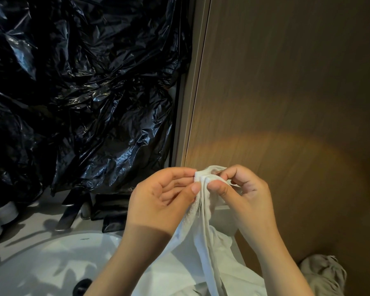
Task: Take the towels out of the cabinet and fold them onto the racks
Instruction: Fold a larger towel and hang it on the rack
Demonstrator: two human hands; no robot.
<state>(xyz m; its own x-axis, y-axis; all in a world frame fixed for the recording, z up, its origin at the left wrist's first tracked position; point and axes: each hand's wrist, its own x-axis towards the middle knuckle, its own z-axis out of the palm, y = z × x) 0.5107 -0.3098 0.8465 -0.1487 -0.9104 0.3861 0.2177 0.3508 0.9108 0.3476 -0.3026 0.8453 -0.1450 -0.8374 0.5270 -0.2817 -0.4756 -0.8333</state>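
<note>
Over on the left, crumpled black plastic (83, 82) hung above a white sink (51, 259) and its tap (67, 212). Just right of the basin, the left hand (165, 201) pinched the bunched top edge of the white towel (203, 231) between thumb and fingertips, its other fingers loosely curled. The towel hung straight down between the two forearms, held up in front of the brown wooden panel (286, 82), while the right hand (244, 195), just beside the left on the same hem, nipped it between thumb and bent forefinger, and a crumpled grey cloth (323, 272) showed low at far right.
</note>
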